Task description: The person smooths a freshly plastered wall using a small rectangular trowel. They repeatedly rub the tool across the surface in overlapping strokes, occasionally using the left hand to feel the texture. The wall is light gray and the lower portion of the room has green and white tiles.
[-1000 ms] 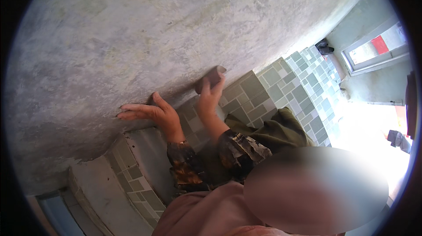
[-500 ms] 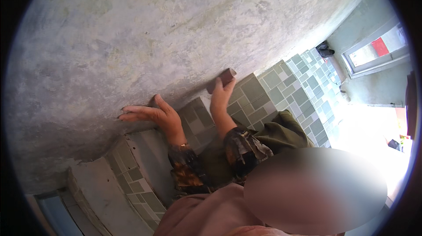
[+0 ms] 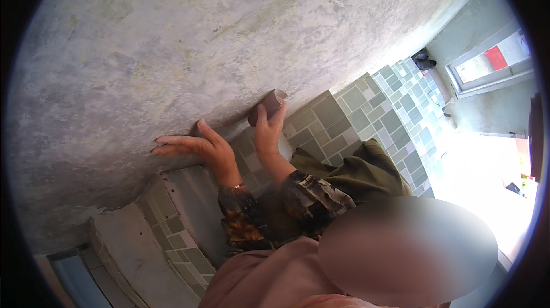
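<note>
- A small brown block [image 3: 267,106] is gripped in the right hand [image 3: 268,133], fingers closed around its lower part, its upper end pressed where the grey wall [image 3: 229,33] meets the green tiles [image 3: 321,119].
- The block is tilted, its upper end leaning toward the right of the view; its exact kind cannot be told.
- The left hand [image 3: 195,146] is laid flat and open on the wall, fingers spread and pointing left, nothing held; it is just beside the right hand, not touching the block.
- Judged from the pose, the block is being worked along the tile edge. For this to be done well, the block is best kept flat to the surface, pressure kept even, and the left hand kept braced as a steadying point.
- Slipping off the tile edge onto the rough plaster is the likely fault, so a firm grip low on the block is advised.
- Patterned sleeves [image 3: 275,210] are seen below both wrists, and a bracelet [image 3: 237,185] on the left wrist.
- A tiled step [image 3: 172,233] lies below the left hand.
- A window [image 3: 487,64] is seen at far right, well apart.
</note>
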A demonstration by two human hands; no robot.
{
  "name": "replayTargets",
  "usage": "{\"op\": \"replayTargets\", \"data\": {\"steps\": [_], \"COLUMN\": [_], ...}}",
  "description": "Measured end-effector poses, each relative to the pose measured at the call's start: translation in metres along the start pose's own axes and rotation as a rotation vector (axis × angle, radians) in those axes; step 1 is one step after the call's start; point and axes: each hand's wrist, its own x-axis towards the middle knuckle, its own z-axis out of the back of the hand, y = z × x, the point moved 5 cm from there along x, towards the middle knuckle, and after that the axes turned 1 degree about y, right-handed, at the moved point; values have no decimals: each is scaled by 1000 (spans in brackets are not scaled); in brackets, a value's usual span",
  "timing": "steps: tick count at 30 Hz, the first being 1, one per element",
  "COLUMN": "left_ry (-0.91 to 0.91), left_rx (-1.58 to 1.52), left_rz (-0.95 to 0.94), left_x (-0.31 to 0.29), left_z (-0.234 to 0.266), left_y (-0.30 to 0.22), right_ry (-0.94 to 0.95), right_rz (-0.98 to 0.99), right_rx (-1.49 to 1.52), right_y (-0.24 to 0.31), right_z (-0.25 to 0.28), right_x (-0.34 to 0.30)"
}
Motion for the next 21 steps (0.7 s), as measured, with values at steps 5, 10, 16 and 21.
{"op": "replayTargets", "data": {"steps": [5, 10, 16, 21], "left_ry": [-2, -4, 12, 24], "left_rx": [-24, -11, -26, -15], "left_rz": [-11, -1, 8, -8], "left_x": [1, 1, 3, 1], "left_z": [1, 0, 1, 0], "left_y": [-1, -3, -4, -3], "right_ry": [-197, 131, -135, 78], "right_rz": [-67, -78, -98, -22], "right_rx": [94, -101, 26, -102], "right_y": [-7, 1, 6, 9], "right_z": [12, 0, 10, -1], "right_x": [-3, 4, 9, 5]}}
